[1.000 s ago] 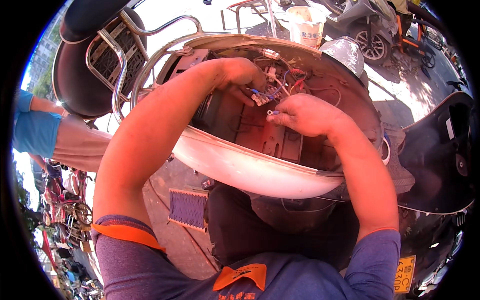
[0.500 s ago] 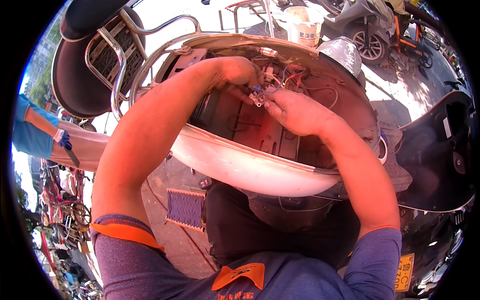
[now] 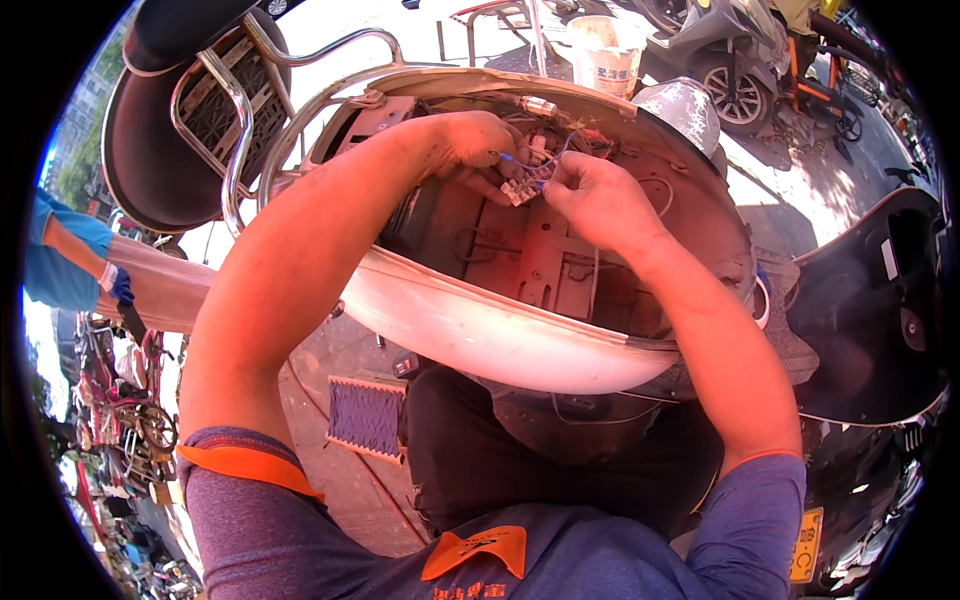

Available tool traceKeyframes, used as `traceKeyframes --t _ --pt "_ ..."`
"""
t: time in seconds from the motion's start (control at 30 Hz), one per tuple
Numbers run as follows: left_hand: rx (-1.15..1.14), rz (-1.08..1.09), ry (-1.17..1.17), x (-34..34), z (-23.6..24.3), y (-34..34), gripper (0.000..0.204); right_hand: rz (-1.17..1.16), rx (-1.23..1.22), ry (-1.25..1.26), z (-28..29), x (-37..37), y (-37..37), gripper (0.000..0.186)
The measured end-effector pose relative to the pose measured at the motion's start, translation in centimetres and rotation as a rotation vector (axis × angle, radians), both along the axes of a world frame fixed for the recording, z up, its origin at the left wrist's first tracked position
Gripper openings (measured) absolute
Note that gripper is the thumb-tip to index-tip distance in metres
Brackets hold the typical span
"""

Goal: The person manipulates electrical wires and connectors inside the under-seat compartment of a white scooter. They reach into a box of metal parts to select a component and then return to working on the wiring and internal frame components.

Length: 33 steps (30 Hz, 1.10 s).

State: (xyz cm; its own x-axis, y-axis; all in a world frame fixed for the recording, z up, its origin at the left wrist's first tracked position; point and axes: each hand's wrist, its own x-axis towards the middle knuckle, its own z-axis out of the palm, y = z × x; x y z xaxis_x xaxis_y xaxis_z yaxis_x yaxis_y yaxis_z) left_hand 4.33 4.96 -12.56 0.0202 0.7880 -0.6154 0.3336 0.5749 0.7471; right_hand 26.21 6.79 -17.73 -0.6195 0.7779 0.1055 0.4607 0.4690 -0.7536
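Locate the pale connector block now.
Head view, upper middle: the pale connector block is between the left hand and the right hand, over the open compartment.

A white bucket point(image 3: 606, 55) stands near a grey scooter point(image 3: 712, 42) with a round wheel point(image 3: 735, 95). On the left, a person point(image 3: 65, 285) in a blue top wears a glove point(image 3: 120, 287) and holds something dark and flat point(image 3: 131, 319), near lots of bikes point(image 3: 133, 395). A little stool point(image 3: 366, 417) with purple strings sits on the ground point(image 3: 325, 365).

Location: open-air scooter repair area. Indicators: 1 scooter body point(image 3: 510, 347) opened in the near centre, wiring point(image 3: 539, 150) exposed; sunlit pavement point(image 3: 838, 197); 1 grey scooter point(image 3: 735, 38) at far right; cycles point(image 3: 135, 375) left, apparently parked, though indistinct.
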Motion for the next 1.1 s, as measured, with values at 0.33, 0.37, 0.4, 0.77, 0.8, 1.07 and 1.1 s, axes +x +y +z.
traceKeyframes --t 0.33,0.37,0.4,0.77,0.8,1.07,1.1 --pt "0.072 0.015 -0.006 0.3 0.1 -0.2 0.012 0.022 -0.207 -0.025 -0.8 -0.6 -0.1 0.027" --pt "0.074 0.012 -0.001 0.5 0.3 -0.2 0.013 0.024 -0.202 -0.018 -0.9 -0.5 -0.1 0.027" --pt "0.079 0.023 -0.002 0.7 0.5 -0.3 0.013 0.026 -0.197 -0.012 -1.0 -0.5 -0.1 0.028" --pt "0.117 0.069 0.001 1.5 0.9 -0.7 0.022 0.058 -0.466 0.061 -1.5 -1.0 0.2 0.026" --pt "0.112 0.057 0.006 1.5 1.1 -0.8 0.022 0.062 -0.488 0.068 -1.6 -1.1 0.3 0.026" --pt "0.124 0.026 0.033 1.7 0.8 -0.7 0.024 0.067 -0.428 -0.065 -2.2 -1.0 1.2 0.029" --pt "0.120 0.023 0.038 1.6 0.7 -0.7 0.025 0.081 -0.323 -0.106 -1.8 -1.0 1.1 0.029"
